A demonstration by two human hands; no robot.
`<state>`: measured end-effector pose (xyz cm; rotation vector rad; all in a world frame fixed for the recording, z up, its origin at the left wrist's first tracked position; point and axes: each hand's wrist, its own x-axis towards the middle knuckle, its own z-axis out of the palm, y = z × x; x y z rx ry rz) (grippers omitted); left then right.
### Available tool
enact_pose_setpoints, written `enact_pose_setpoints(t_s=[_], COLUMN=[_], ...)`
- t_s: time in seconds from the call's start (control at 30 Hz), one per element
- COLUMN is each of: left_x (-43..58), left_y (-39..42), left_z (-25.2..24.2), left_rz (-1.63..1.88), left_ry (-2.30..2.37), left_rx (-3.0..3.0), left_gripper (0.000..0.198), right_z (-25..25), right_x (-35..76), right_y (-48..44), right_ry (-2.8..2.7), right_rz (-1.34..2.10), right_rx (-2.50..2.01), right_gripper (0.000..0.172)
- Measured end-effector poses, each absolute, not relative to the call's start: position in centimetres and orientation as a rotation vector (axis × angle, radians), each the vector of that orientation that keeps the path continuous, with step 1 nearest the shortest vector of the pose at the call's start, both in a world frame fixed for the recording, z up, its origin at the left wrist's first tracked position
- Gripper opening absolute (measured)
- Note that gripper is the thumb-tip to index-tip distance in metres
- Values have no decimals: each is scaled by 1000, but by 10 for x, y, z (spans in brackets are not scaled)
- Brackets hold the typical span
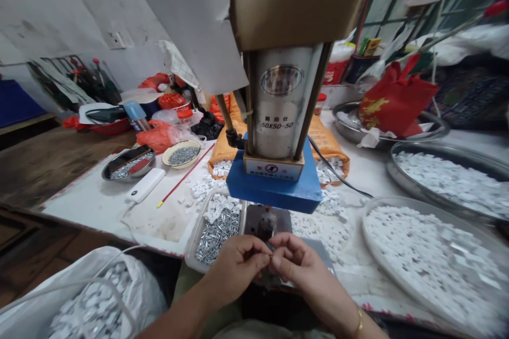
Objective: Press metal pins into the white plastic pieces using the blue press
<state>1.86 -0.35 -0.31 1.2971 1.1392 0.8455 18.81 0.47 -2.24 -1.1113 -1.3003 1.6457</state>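
Observation:
My left hand and my right hand meet at the fingertips in front of the press, at the table's near edge. Both hands are pinched closed; whatever small piece lies between the fingertips is too hidden to name. Just beyond my fingers sits the dark metal fixture under the blue press head. Left of my left hand stands a clear plastic tub holding many metal pins, with white plastic pieces on top.
Loose white pieces spread right of the fixture. A round tray and metal basins fill the right side. At left are a bowl of small metal parts, a white power bank and a red stick. A white sack stands below.

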Motion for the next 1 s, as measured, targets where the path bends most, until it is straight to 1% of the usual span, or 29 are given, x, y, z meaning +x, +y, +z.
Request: enact_pose_setpoints(t_s=[0.03, 0.07, 0.1, 0.13, 0.2, 0.3, 0.47, 0.67, 0.87, 1.0], left_x=[18, 17, 16, 14, 12, 10, 10, 11, 22, 10], left_y=[-4, -5, -5, -5, -6, -7, -9, -8, -10, -9], left_z=[-4, -5, -6, -8, -12, -15, -18, -18, -11, -10], left_rz=[856, 865, 873, 879, 883, 883, 911, 940, 926, 1090], left_ry=[1154, 1161, 1164, 1168, 1177, 1195, 1187, 1227, 1229, 1367], left_rx=[1316, 1309, 1285, 1252, 1183, 1156, 1212, 1204, 1303, 1386], left_gripper=[13, 12, 12, 12, 13, 15, 14, 13, 10, 11], right_z=[-25, -29, -32, -35, -41, -49, -60, -64, -46, -32], right_x=[196, 205, 215, 225, 240, 244, 222, 222, 218, 222], right_y=[13, 24, 37, 51, 78, 113, 139, 139, 140, 124], right_ry=[-1478, -1650, -1805, -1811, -1810, -1856, -1931, -1898, -1766, -1600], right_rz=[1497, 1273, 937, 788, 631, 495, 425, 437, 520, 649], right_rx=[-1208, -1320, -1474, -1561, -1659, -1693, -1671, -1694, -1648, -1583], right_gripper=[27, 24, 22, 22, 24, 21, 19, 21, 12, 15])
